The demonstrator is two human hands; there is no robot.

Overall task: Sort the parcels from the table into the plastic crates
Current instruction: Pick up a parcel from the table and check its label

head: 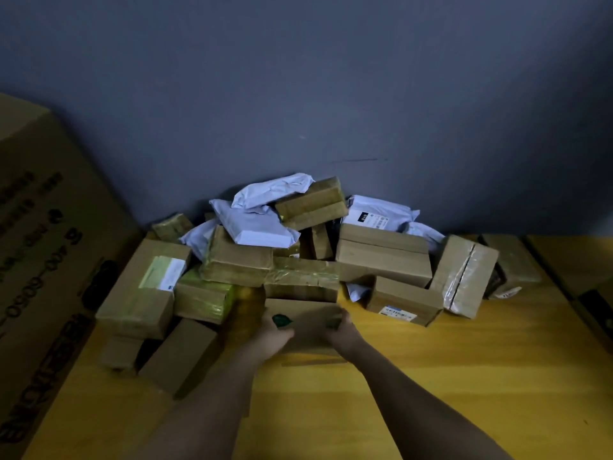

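The table (431,376) is yellow wood-grain. Toward twelve o'clock, brown cardboard boxes (384,260) lie piled among pale lavender-white mailer bags (255,224). At ten o'clock one box (205,293) shows greenish-yellow tape. The nearest box (308,313) carries a dark green mark. The wall (331,94) is slate grey-blue.

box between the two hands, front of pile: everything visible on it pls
The cardboard box is plain brown, motion-blurred, with a dark green mark near its left side. It sits at the pile's near edge on the yellow table, just in front of a taped box. The left hand and right hand grip its two sides. Whether it is lifted off the table cannot be told.
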